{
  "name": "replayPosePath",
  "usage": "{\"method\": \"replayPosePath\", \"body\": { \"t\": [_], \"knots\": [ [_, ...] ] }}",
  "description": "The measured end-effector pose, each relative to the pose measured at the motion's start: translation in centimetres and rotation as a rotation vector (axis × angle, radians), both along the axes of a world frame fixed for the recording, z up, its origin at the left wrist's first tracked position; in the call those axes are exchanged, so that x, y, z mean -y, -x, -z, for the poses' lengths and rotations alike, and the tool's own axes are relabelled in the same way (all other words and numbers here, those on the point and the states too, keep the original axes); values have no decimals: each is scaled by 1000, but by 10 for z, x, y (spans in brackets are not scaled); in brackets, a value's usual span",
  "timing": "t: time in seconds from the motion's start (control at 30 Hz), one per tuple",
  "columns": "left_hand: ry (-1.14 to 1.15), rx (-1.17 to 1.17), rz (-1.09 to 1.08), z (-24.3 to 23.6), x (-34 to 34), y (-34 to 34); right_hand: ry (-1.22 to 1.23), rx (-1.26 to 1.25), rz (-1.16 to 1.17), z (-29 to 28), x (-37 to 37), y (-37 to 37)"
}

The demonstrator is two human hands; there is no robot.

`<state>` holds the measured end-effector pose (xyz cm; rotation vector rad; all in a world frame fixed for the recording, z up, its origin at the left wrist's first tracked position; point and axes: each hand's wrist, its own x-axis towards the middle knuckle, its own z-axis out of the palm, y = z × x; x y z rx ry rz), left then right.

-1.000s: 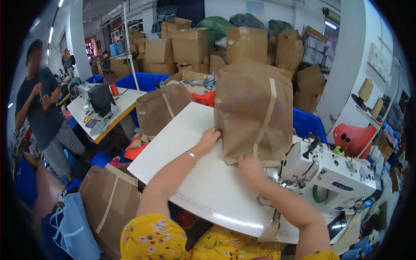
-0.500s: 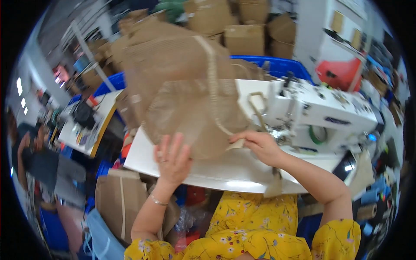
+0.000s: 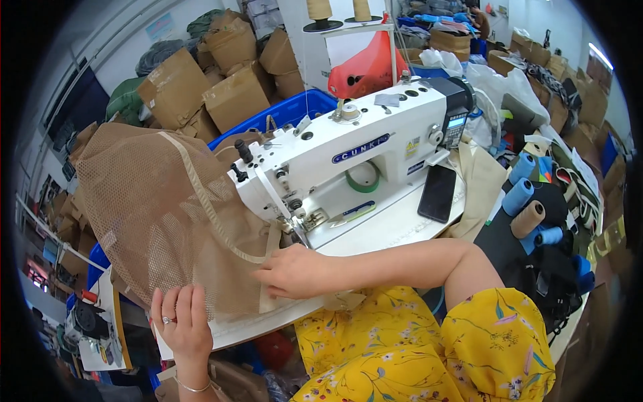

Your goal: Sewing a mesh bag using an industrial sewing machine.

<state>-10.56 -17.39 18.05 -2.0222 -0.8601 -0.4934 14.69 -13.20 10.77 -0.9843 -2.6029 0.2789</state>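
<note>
A large piece of brown mesh fabric (image 3: 134, 201) with a beige binding strip (image 3: 201, 191) along it spreads over the left of the white sewing table (image 3: 395, 234). My left hand (image 3: 184, 321) lies on its near edge, fingers stretched out. Beside the needle area of a white sewing machine (image 3: 362, 144), my right hand (image 3: 298, 271) has its fingers closed on the mesh fabric's edge, by a beige strip (image 3: 270, 248). The fingertips partly hide the grip. The presser foot (image 3: 300, 234) stands just beyond my right hand.
On the table are a phone (image 3: 437, 193), small thread snips (image 3: 353, 213) and a green tape roll (image 3: 362, 177) under the machine arm. Blue and tan thread spools (image 3: 528, 220) sit at the right. Behind are a blue bin (image 3: 288, 110) and several cardboard boxes (image 3: 238, 97).
The view has turned to the right. The mesh fabric, raised before, now lies lower across the table, with its edge brought by my right hand close to the presser foot.
</note>
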Motion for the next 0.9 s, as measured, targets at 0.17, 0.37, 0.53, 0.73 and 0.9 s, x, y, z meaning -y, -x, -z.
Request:
{"method": "replayPosePath", "body": {
  "t": [0.17,0.37,0.53,0.73,0.9],
  "knots": [
    [141,-171,4,-7,12,-11,300,-13,-24,-12,5,7],
    [140,-269,-13,7,-2,-23,-37,-310,-17,27,-3,44],
    [318,-362,-189,30,-1,-25,-147,-114,-271,9,-56,28],
    [408,-371,69,69,11,-22,207,181,-273,27,-11,24],
    [494,-265,56,95,7,-19,195,280,-202,34,-24,18]
  ]
}}
